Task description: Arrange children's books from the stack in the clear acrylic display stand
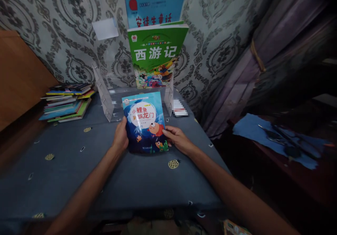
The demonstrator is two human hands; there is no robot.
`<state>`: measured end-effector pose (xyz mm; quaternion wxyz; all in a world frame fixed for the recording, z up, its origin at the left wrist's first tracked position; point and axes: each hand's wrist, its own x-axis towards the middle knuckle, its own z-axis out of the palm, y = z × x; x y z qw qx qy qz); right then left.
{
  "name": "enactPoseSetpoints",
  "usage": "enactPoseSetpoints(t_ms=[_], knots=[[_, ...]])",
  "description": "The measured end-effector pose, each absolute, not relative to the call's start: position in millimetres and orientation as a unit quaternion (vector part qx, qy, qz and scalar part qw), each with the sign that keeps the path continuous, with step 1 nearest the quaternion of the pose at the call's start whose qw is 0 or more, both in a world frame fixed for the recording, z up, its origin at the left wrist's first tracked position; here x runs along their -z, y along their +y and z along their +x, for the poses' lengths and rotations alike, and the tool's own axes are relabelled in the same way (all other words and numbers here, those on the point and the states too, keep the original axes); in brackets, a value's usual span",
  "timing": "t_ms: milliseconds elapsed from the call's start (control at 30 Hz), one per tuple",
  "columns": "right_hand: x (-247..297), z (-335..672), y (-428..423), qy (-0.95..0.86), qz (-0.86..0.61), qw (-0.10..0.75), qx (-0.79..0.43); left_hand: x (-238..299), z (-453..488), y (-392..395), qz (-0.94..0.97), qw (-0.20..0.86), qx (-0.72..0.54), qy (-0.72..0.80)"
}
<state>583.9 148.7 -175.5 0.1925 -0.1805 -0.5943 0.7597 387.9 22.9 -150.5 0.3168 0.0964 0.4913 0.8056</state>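
A dark blue children's book [142, 136] with red fish on its cover is held up, front toward me, above the table. My left hand [121, 134] grips its left edge, and my right hand [176, 139] pinches the lower right edge with the thumb on the cover. Right behind it stands a clear acrylic display rack [104, 96]. On the right side of that rack's upper tiers are a green book [155, 54] with white characters and, behind it, a taller light blue book [158, 7]. The rack's lower front is partly hidden by the held book.
Several books lie in an uneven stack [67, 103] at the table's left. A blank white card [105, 29] rises at the rack's upper left. Beside the rack's right foot lies a small white item [180, 108], blurred out. Patterned wallpaper backs the table; a tied curtain [237, 77] hangs right.
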Motion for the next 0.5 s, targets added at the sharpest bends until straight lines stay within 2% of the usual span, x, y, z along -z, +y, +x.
enactPoseSetpoints(t_ms=[500], knots=[[178.5,583.2,150.3,-0.618,-0.197,0.216,-0.730,140.8,398.8,20.0,0.107,0.295,-0.811,0.495]])
